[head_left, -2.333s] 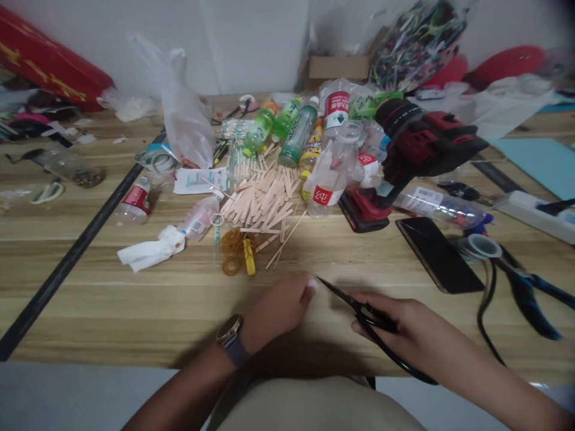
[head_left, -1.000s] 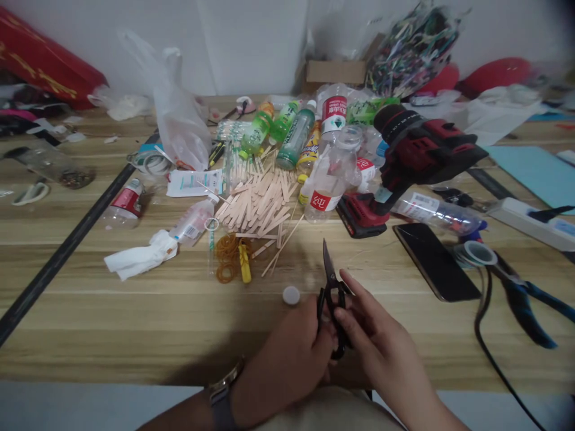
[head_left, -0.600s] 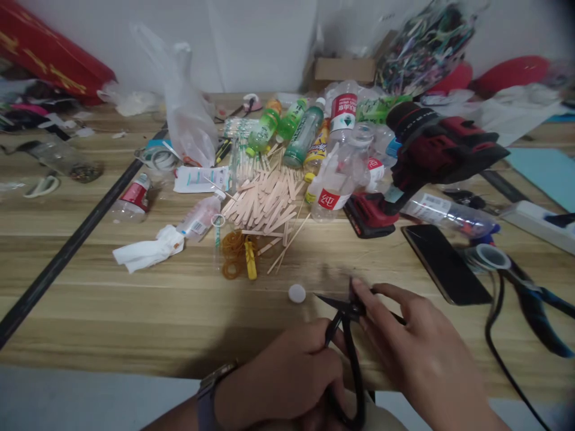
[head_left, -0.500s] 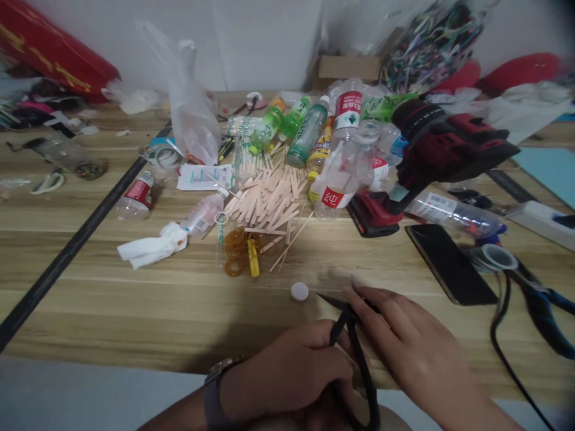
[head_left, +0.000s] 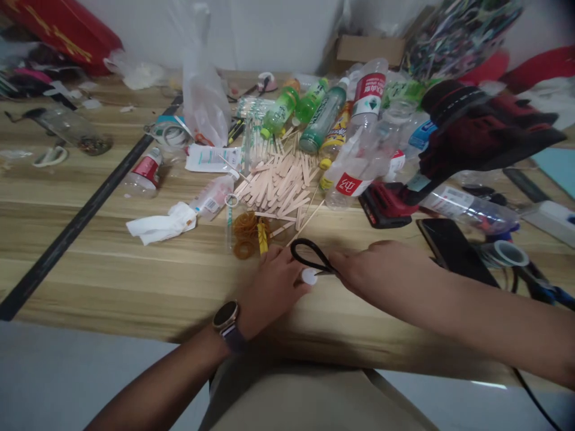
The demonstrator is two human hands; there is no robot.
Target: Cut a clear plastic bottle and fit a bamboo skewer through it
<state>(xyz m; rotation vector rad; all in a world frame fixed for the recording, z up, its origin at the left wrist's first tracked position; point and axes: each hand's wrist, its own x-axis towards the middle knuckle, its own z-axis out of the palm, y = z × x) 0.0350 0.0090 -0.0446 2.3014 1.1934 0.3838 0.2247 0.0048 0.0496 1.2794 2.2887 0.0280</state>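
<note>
My left hand (head_left: pixel 279 281), with a watch on the wrist, lies low over the table with its fingers stretched out and the thumb apart. Its fingertips are beside a yellow tool (head_left: pixel 262 236), whose lower end they partly cover. Close to the thumb is a round white cap (head_left: pixel 309 276) on the wood. My right hand (head_left: pixel 372 266) is closed around black scissors (head_left: pixel 309 254); a handle loop sticks out to the left, over the cap, and most of the scissors is hidden by the hand. Brown rubber bands (head_left: pixel 245 233) lie just beyond my left hand.
Flat wooden sticks (head_left: pixel 285 182) are heaped mid-table, with plastic bottles (head_left: pixel 366 99) behind. A red and black cordless drill (head_left: pixel 476 131) stands at the right, near a phone (head_left: pixel 444 245) and a bottle lying down (head_left: pixel 471 209). A crumpled tissue (head_left: pixel 164 224) is at left.
My left hand has let go of the scissors and moved forward and left to beside the cap. The scissors are now in my right hand, handle loop leftward. The view has shifted slightly.
</note>
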